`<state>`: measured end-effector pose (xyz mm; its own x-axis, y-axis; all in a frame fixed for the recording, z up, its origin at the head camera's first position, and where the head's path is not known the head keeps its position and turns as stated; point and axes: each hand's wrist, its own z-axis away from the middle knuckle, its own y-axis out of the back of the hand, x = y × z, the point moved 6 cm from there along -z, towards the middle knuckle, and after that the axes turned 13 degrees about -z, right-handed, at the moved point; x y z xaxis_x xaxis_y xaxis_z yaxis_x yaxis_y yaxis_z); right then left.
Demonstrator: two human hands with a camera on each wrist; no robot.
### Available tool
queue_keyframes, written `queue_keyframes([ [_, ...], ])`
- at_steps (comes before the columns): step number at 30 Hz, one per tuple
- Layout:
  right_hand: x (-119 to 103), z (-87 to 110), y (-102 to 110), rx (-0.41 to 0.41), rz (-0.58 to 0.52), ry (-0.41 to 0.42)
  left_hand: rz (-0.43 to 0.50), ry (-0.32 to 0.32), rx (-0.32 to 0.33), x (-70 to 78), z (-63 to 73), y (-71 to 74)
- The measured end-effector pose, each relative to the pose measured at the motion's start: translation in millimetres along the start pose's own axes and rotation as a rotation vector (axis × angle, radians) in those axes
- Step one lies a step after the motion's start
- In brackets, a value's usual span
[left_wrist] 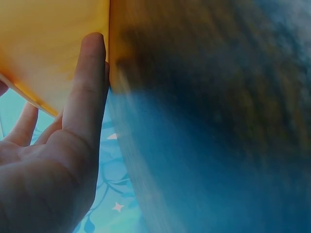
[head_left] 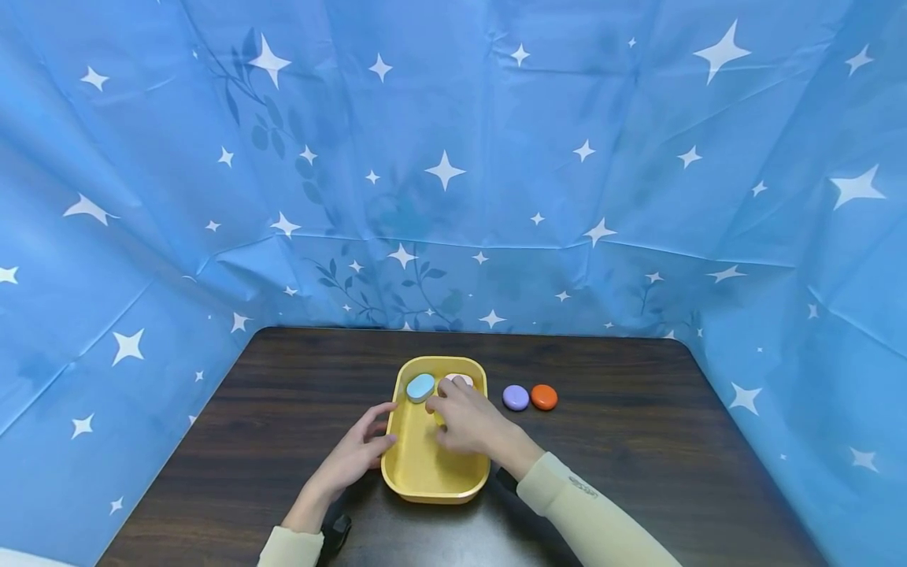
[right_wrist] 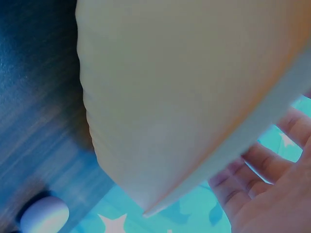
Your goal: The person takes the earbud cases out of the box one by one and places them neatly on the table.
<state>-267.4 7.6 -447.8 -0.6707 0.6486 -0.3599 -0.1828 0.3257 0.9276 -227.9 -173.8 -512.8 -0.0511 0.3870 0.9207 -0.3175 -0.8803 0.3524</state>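
A yellow tray [head_left: 425, 480] lies on the dark wooden table, holding a light blue oval piece [head_left: 420, 387] and a pale pink piece [head_left: 459, 379]. My left hand [head_left: 352, 455] rests at its left side; in the left wrist view a straight digit lies along the outer wall. Inside the tray, my right hand [head_left: 468, 419] pinches a small yellow piece [head_left: 440, 418], mostly hidden by the fingers. The right wrist view has the tray's wall [right_wrist: 184, 97] in front, with the right hand's fingers [right_wrist: 265, 162] partly behind its rim.
Right of the tray, a purple round piece [head_left: 516, 398] and an orange-red round piece [head_left: 544, 397] lie side by side on the table [head_left: 638, 441]. A blue curtain [head_left: 453, 197] with white stars hangs behind the table and along its sides.
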Motion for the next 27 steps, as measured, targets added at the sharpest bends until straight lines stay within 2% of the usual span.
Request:
queue_keyframes([
  [18, 4, 15.8, 18, 0.082, -0.020, 0.011, -0.024, 0.013, 0.023, 0.2, -2.4, -0.2],
  [27, 11, 22.9, 25, 0.113, -0.067, -0.001, -0.023, 0.005, 0.024, 0.0, -1.6, 0.3],
])
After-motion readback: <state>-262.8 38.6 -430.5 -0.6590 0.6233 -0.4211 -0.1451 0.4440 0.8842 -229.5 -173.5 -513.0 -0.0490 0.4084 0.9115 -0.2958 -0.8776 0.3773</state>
